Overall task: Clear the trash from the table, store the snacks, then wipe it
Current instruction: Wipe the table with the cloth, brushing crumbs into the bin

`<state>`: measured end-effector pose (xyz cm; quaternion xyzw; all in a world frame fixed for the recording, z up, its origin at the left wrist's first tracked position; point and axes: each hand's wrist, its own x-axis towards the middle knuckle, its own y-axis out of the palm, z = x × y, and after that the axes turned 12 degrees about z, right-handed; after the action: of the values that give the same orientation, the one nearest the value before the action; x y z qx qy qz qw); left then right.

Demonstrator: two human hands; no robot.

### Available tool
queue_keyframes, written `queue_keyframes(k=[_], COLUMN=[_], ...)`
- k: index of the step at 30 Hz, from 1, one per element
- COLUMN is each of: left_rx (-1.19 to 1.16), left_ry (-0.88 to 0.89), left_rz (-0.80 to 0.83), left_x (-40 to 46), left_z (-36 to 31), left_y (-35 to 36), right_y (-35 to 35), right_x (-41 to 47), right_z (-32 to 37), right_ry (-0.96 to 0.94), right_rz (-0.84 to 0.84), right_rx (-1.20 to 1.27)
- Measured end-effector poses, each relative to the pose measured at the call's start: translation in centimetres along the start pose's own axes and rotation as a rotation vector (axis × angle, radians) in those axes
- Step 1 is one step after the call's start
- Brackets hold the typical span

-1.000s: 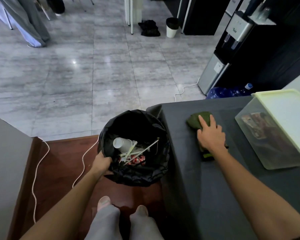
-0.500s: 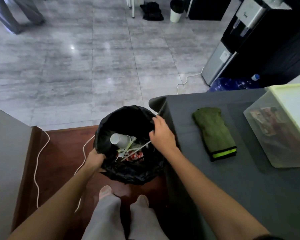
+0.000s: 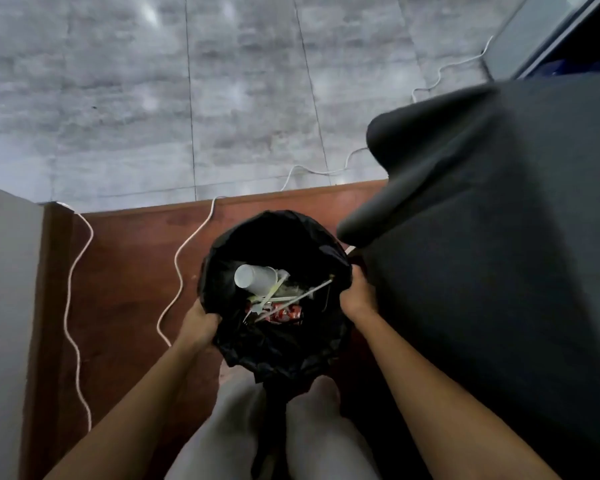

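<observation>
Both hands grip the black trash bag [image 3: 278, 348], low in the centre beside the grey table [image 3: 499, 237]: left hand [image 3: 201, 322] at 9 o'clock of its rim, fingers curled over the edge; right hand [image 3: 357, 294] at 3 o'clock, fingers wrapped on the plastic. Inside lie a white cup [image 3: 255, 277] and wrappers [image 3: 284, 311].

Bin [image 3: 278, 344], black-lined: 1. White cup [image 3: 255, 279]: 1. Red wrappers [image 3: 284, 312] (count unclear). White cables [image 3: 174, 278]: 2. Hands: left hand [image 3: 201, 322], right hand [image 3: 357, 296]: 2.
</observation>
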<state>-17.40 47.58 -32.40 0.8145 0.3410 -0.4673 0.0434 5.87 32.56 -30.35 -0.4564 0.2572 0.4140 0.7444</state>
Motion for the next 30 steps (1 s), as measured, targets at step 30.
queue_keyframes(k=[30], left_rx=[1.097], left_ry=[0.539], left_rz=[-0.092], left_x=[-13.5], left_z=[-14.0], left_y=[4.8], right_y=[-6.4], right_x=[-14.3], right_z=[9.0], right_ry=[-0.453], right_rz=[-0.114], right_rx=[-0.57])
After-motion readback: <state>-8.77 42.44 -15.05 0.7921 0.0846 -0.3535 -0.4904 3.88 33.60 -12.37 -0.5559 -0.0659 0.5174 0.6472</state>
